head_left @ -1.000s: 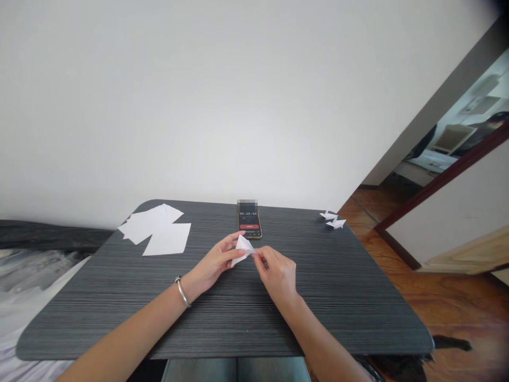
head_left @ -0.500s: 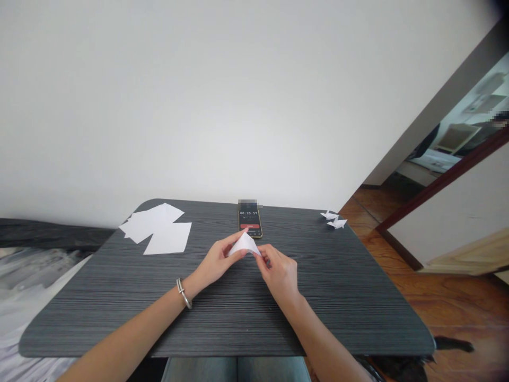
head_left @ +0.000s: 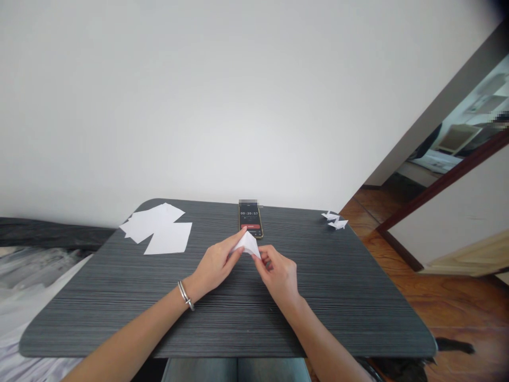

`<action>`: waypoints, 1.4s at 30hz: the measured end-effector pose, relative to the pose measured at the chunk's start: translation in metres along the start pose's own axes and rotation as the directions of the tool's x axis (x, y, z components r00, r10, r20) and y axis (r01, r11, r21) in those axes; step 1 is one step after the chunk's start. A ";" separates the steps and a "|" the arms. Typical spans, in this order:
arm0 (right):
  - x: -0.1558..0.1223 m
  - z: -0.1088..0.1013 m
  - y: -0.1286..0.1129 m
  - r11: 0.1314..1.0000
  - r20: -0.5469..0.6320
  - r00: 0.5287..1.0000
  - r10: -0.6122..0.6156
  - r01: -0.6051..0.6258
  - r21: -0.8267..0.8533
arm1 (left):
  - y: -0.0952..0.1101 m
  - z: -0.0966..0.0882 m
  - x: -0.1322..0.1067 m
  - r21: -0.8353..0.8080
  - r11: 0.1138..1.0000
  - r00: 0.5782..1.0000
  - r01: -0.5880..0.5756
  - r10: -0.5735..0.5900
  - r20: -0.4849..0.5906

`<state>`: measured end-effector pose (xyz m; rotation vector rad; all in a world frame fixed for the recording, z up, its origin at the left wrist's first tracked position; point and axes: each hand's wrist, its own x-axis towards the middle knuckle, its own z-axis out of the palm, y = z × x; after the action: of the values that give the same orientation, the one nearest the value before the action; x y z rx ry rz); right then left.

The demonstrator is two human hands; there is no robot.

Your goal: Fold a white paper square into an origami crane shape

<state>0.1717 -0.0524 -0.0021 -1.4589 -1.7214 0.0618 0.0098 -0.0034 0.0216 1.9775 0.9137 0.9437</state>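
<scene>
Folded white paper (head_left: 247, 245) pinched between my left hand (head_left: 214, 264) and right hand (head_left: 278, 273)
Both hands grip it over the tabletop (head_left: 79, 329), just short of the phone (head_left: 251, 218); its tip points away from me, long axis slanting toward my right.

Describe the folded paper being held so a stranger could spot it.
On the dark striped table, look just in front of the phone. The folded white paper is held between the left hand and right hand, the only paper off the tabletop.
</scene>
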 end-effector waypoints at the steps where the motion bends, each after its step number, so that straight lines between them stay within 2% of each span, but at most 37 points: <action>1: 0.000 0.000 0.000 1.000 0.001 1.000 0.000 0.000 0.000 | 0.000 0.000 0.000 0.030 1.000 1.000 -0.007 0.007 0.001; 5: 0.000 0.000 -0.002 1.000 0.002 1.000 -0.008 0.008 0.009 | 0.000 0.000 -0.002 0.140 0.989 0.999 -0.048 0.050 -0.010; 14: -0.001 0.001 -0.008 0.991 0.034 0.998 0.054 -0.058 0.121 | -0.008 0.001 -0.004 0.242 0.958 0.985 -0.155 0.170 -0.042; 18: -0.002 0.003 -0.010 0.981 0.075 0.994 0.081 -0.093 0.172 | -0.011 0.002 -0.005 0.388 0.897 0.965 -0.213 0.255 -0.058; 23: -0.004 0.007 -0.012 0.983 0.111 0.992 0.061 -0.079 0.165 | -0.013 0.004 -0.005 0.604 0.757 0.922 -0.251 0.377 -0.089; 27: -0.006 0.009 -0.015 0.978 0.158 0.984 0.080 -0.108 0.180 | -0.013 0.005 -0.004 0.653 0.705 0.904 -0.277 0.422 -0.071; 30: -0.005 0.008 -0.016 0.971 0.184 0.978 0.099 -0.136 0.197 | -0.013 0.006 -0.003 0.601 0.745 0.907 -0.288 0.415 -0.079; 36: -0.003 0.007 -0.015 0.958 0.173 0.972 0.158 -0.194 0.212 | -0.010 0.008 -0.001 0.421 0.874 0.924 -0.242 0.340 -0.174; 42: -0.004 0.010 -0.016 0.943 0.212 0.967 0.139 -0.194 0.269 | -0.012 0.008 -0.001 0.378 0.897 0.938 -0.231 0.309 -0.159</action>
<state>0.1528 -0.0560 -0.0028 -1.4105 -1.6509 0.5384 0.0130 -0.0011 0.0079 2.3911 0.9984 1.2415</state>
